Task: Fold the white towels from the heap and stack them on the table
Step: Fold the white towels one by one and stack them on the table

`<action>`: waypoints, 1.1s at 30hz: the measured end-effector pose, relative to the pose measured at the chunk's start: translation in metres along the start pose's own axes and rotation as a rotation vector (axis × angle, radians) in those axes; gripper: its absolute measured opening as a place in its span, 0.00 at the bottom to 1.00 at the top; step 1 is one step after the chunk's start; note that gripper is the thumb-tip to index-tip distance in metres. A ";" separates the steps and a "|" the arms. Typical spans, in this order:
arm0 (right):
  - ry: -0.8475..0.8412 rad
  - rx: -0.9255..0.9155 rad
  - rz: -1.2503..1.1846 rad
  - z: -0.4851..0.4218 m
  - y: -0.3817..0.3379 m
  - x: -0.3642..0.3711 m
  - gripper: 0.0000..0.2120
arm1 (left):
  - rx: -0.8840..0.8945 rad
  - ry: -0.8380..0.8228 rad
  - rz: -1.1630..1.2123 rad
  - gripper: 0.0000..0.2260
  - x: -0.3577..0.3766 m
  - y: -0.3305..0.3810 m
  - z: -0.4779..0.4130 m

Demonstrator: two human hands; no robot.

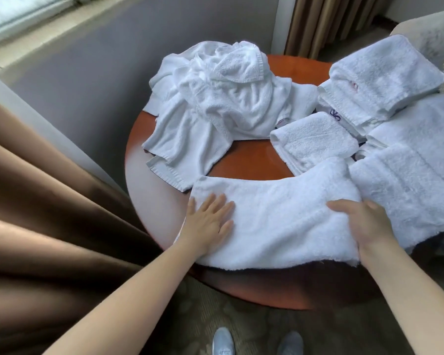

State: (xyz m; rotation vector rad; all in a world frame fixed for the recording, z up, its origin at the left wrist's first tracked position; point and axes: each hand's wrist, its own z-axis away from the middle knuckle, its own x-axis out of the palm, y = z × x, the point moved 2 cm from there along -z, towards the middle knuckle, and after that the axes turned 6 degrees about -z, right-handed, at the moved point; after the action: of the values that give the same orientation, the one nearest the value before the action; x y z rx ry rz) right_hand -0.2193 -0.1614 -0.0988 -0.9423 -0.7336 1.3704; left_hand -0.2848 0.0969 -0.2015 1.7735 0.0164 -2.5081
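Observation:
A white towel (280,216) lies folded into a long strip along the near edge of the round reddish table (251,157). My left hand (209,221) lies flat on its left end, fingers straight and spread. My right hand (367,221) rests on its right end with the fingers bent over the cloth; whether they pinch it I cannot tell. The heap of crumpled white towels (215,103) sits at the back left of the table. Folded towels lie at the right: a small one (315,139), a thick stack (385,78) behind it, and a larger one (408,190) by my right hand.
Brown curtain folds (49,226) hang close on the left. A grey wall and a window sill run behind the table. A pale armchair (431,29) stands at the far right. My shoes (223,340) show on the patterned carpet below.

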 end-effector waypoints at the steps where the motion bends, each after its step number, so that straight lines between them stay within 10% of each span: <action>1: 0.023 -0.063 0.055 0.001 -0.008 -0.001 0.06 | -0.001 0.014 0.005 0.30 0.001 -0.002 0.003; 11: -0.185 -0.428 0.868 0.051 -0.001 0.114 0.09 | 0.013 0.084 0.363 0.22 0.020 -0.005 -0.006; 21: -0.604 -0.233 0.745 0.039 0.041 0.150 0.11 | -0.447 0.333 1.732 0.13 0.002 -0.038 0.007; 27: -0.314 -0.442 0.979 0.037 0.058 0.126 0.27 | -0.397 0.176 1.316 0.26 -0.002 -0.025 0.002; 33: -0.506 -0.598 1.295 0.072 0.114 0.160 0.42 | -0.382 0.208 1.122 0.05 -0.005 -0.031 0.001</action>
State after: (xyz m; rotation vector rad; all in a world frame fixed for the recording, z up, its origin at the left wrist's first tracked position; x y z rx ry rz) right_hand -0.3216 0.0010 -0.1817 -1.7124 -0.9775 2.6647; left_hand -0.2861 0.1276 -0.1973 1.2996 -0.3535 -1.4059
